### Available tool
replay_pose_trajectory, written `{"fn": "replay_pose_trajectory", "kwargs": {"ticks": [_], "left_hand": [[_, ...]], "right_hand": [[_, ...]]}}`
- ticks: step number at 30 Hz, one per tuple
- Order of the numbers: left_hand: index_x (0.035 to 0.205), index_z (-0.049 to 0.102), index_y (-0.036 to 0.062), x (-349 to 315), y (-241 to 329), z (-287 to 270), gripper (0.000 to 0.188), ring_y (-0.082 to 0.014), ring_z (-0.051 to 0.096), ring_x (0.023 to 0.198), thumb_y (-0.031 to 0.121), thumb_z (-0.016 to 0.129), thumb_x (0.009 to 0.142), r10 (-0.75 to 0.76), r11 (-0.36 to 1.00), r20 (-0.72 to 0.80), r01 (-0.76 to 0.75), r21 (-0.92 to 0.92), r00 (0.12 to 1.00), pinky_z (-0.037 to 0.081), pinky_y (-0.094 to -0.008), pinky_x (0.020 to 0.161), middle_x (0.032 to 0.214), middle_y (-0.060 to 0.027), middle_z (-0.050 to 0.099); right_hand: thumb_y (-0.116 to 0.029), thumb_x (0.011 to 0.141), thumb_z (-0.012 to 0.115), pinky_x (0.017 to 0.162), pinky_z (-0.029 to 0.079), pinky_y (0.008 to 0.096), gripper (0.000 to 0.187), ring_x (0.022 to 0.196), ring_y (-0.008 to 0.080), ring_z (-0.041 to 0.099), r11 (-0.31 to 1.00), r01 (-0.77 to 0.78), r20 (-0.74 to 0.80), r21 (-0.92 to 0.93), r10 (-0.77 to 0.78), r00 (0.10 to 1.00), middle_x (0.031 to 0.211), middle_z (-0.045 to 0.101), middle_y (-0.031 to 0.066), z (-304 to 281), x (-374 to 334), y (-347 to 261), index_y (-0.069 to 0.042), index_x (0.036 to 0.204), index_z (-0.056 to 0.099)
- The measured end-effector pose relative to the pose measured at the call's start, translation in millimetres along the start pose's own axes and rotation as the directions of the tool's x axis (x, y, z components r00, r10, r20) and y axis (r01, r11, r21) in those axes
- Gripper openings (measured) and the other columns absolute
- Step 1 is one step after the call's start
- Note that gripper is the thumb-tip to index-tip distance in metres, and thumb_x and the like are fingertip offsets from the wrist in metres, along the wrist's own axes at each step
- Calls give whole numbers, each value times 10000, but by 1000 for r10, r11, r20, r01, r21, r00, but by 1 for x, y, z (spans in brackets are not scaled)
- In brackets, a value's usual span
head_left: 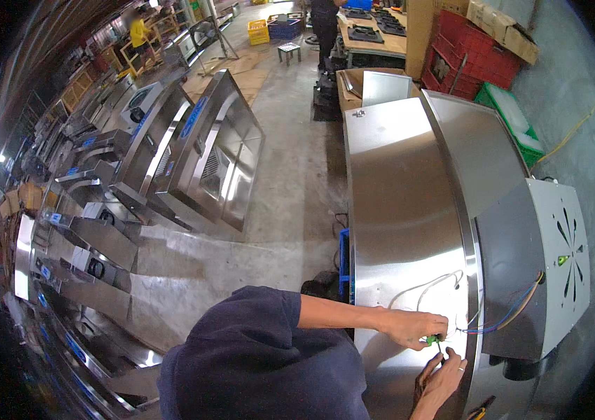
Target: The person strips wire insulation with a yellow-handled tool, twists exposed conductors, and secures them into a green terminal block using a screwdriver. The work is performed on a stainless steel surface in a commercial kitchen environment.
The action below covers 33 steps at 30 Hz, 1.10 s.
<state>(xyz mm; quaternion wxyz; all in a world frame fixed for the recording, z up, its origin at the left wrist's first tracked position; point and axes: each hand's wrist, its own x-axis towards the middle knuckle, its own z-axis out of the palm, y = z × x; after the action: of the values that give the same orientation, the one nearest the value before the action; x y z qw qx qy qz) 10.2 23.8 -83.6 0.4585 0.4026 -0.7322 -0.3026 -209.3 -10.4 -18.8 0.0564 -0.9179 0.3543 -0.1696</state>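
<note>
In the head view, at the lower right of the frame, my left hand (413,327) pinched a small green connector (432,341) against the smooth, curved stainless steel hood (395,210). Just below it, my right hand (439,381) gripped a thin dark tool (432,365) pointing up at the connector. Thin white and coloured wires (500,318) ran right to a grey, slotted motor housing (556,259). At upper right, a green crate (514,122) held white pieces.
</note>
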Motion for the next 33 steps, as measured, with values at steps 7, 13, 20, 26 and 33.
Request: {"fn": "replay_pose_trajectory", "kwargs": {"ticks": [7,13,20,26,33], "left_hand": [[1205,528,-47,2,-2,-3,360,-391,589,1109,10,690,889,65,998,-57,-66,-23,996,506,-489,954,1162,-202,538],[1201,536,-51,2,-6,5,348,-392,579,1126,14,680,892,40,999,-32,-41,-19,999,499,-487,963,1153,-204,540],[1214,535,-54,8,-6,4,356,-389,577,1148,16,682,897,54,998,-24,-55,-14,998,497,-483,992,1174,-208,542],[1219,535,-54,5,-2,1,350,-384,575,1161,23,675,908,19,1000,-25,-20,-23,1000,493,-479,997,1190,-204,538],[1219,532,-50,6,1,3,344,-389,569,1172,20,671,913,12,1000,-11,-12,-17,1000,490,-481,1013,1192,-210,536]], "right_hand": [[-156,1013,665,744,501,556,118,850,460,641,1000,-6,98,-12,7,995,930,650,248,-39,16,-23,-44,1045,647],[-19,1018,660,809,479,551,148,950,438,601,989,32,-5,-144,-33,999,1014,615,214,2,1,10,38,1063,531],[-5,999,660,784,501,557,135,925,449,606,968,-224,29,115,222,975,1024,614,222,-7,-3,-5,32,1060,546],[-2,994,660,820,497,553,134,966,479,590,999,9,-32,-52,-11,999,1010,600,235,3,-5,9,32,1056,546],[18,1004,647,803,470,563,104,974,495,581,995,-102,-88,13,103,991,1006,622,237,-13,-5,-22,43,1033,551]]}}
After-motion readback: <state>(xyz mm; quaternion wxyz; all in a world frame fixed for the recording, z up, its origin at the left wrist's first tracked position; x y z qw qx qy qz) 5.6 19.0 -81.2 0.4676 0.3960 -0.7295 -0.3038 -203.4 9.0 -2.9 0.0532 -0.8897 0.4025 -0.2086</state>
